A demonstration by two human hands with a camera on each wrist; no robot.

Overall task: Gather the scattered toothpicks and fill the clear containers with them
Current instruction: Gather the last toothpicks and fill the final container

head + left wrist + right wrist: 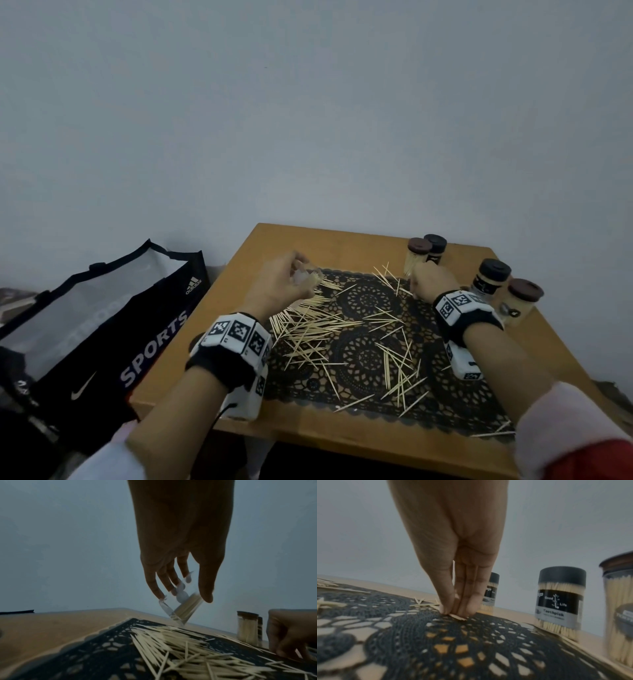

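toothpicks (318,329) lie scattered over the black lace mat (363,356) on the worktop. right hand (430,282), at the mat's far edge, pinches one lying flat. left hand (284,281) grips a tilted clear container (181,609), part filled, above the mat's far left corner.

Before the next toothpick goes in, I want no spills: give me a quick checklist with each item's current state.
1. Left hand grips the clear container: ok.
2. Container upright: not ok, tilted.
3. Container has room: ok, partly filled.
4. Right hand has a toothpick pinched: cannot tell; fingertips touch it on the mat.
5. Capped jars stand apart from both hands: ok.
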